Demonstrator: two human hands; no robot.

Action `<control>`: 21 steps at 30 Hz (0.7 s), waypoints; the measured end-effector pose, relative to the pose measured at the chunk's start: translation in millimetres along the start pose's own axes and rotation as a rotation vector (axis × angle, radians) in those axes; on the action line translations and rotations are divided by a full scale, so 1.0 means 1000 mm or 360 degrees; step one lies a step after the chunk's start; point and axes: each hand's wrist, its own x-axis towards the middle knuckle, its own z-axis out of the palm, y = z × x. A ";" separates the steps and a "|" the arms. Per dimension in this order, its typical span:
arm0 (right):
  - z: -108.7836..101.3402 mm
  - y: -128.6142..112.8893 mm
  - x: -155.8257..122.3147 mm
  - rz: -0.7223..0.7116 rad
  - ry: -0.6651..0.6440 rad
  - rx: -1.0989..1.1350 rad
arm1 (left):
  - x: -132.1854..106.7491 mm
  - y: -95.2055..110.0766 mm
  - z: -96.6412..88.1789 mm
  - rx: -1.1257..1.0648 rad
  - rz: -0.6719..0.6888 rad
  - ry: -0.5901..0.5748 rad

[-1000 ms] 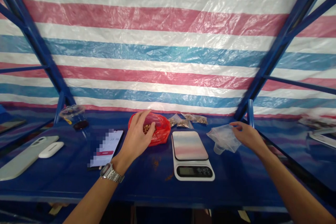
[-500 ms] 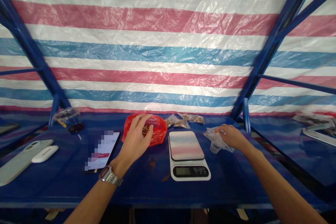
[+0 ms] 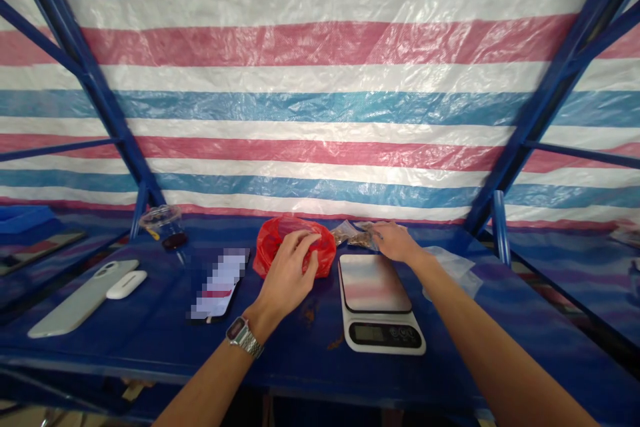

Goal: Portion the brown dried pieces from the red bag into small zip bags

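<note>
My left hand point(image 3: 293, 267) hovers over the near side of the open red plastic bag point(image 3: 267, 250), fingers curved and apart, with nothing seen between them. My right hand point(image 3: 397, 242) reaches behind the kitchen scale point(image 3: 375, 283), its fingers closed on the edge of a small clear plastic bag point(image 3: 367, 241) of brown bits. Another such bag point(image 3: 343, 232) lies to the left of it. The hand partly covers the group. A bare silver plate tops the white scale; its readout is too blurred to read. Clear plastic bags point(image 3: 457, 270) lie under and beside my right forearm.
On the left are a phone with a lit screen point(image 3: 220, 283), a pale phone point(image 3: 83, 300), a white earbud case point(image 3: 127, 285) and a clear cup with dark liquid point(image 3: 173, 237). Brown crumbs point(image 3: 335, 341) dot the blue table. Blue metal posts point(image 3: 525, 120) and a striped sheet stand behind.
My right hand has left the clear plastic bags and moved left to the filled small bags behind the scale. My left hand has come back slightly from the red bag. The view has turned left.
</note>
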 end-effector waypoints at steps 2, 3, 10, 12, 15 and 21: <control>-0.006 0.004 -0.005 -0.0057 0.0113 0.0143 | 0.001 0.003 -0.002 -0.0052 -0.0038 0.0036; -0.010 0.005 -0.009 -0.0088 0.0185 0.0230 | 0.003 0.006 -0.003 -0.0101 -0.0070 0.0065; -0.048 -0.053 -0.066 -0.0446 0.0310 0.0647 | 0.011 0.023 0.019 -0.1146 -0.0958 0.0014; -0.055 -0.074 -0.081 -0.0589 0.0222 0.0694 | 0.011 0.023 0.024 -0.1503 -0.1213 -0.0058; -0.060 -0.088 -0.090 -0.0676 0.0162 0.0766 | 0.009 0.022 0.023 -0.1836 -0.1280 -0.0183; -0.058 -0.087 -0.083 -0.0494 0.0322 0.0921 | 0.010 0.025 0.007 -0.1763 -0.1223 -0.0145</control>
